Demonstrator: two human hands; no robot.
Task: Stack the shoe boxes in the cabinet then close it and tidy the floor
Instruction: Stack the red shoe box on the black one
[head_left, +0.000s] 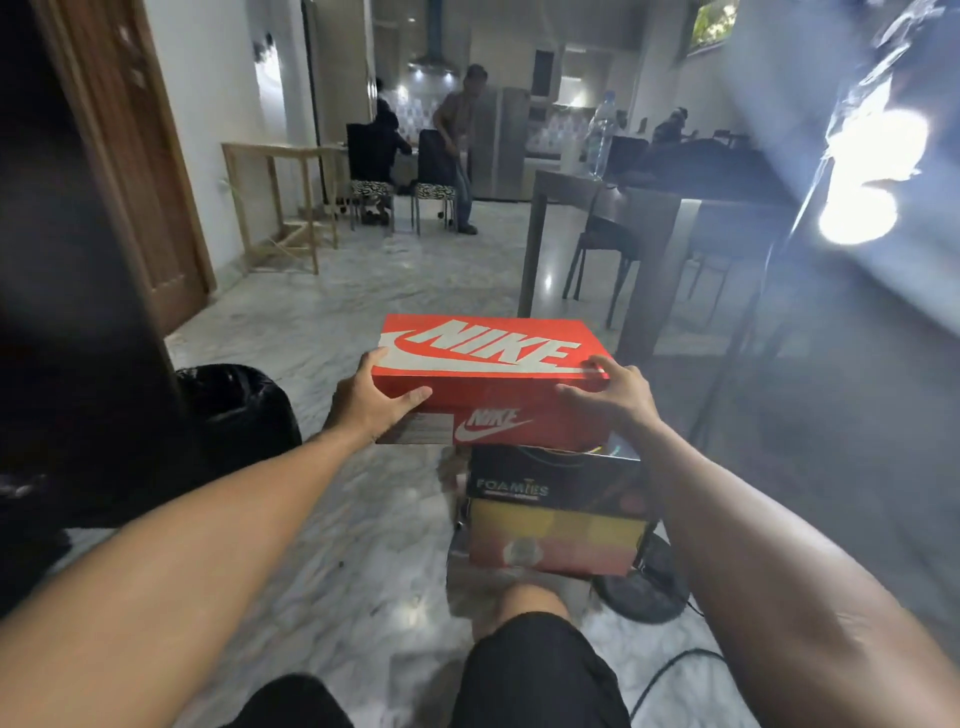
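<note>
A red Nike shoe box (483, 379) with a white logo on its lid sits on top of a black, yellow and red Foamies box (556, 514), overhanging it to the left. My left hand (371, 397) grips the red box's near left corner, thumb along its front face. On the near right corner rests my right hand (610, 389), fingers spread over the lid's edge. Both boxes stand on the marble floor (322, 545) in front of my knee. No cabinet interior shows; a dark panel (67, 291) fills the left edge.
A black bag (234, 410) sits on the floor at left. A dark table (649, 208) with chairs stands behind the boxes, a light stand (769, 291) and bright lamp at right. A round stand base (649, 592) and cable lie near the boxes. People are at the far back.
</note>
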